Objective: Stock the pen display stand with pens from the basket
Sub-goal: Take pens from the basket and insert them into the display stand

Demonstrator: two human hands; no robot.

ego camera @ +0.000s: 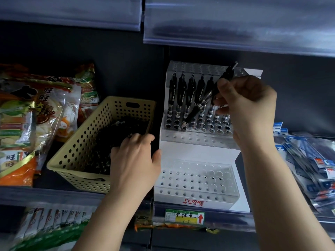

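Restocking on a shop shelf, seen from the head camera. The stand (197, 151) sits right of the basket (76, 151), the two just beside each other. Five pens form a row (182, 96) upright at the back of the stand's upper tier; the holes in front of them and the lower tier (195, 176) hold nothing.

The right hand (248, 107) pinches one pen (203, 104) near its upper half. The pen is tilted, clip end up and to the right, its tip at a front hole on the left of the upper tier. The left hand (136, 156) lies palm down in the basket with its fingers on the pile (108, 138) of dark pens; whether they grip one cannot be told.

Risks, as judged:
- The tilted pen crosses in front of the row. Swinging it upright could knock those pens askew.
- The holes are closely set, so the tip may catch a rim or enter a neighbouring hole.
- Release before the pen is seated would drop it onto the lower tier.
- With the eyes on the stand, the left hand works unseen and may lift several pens or none.
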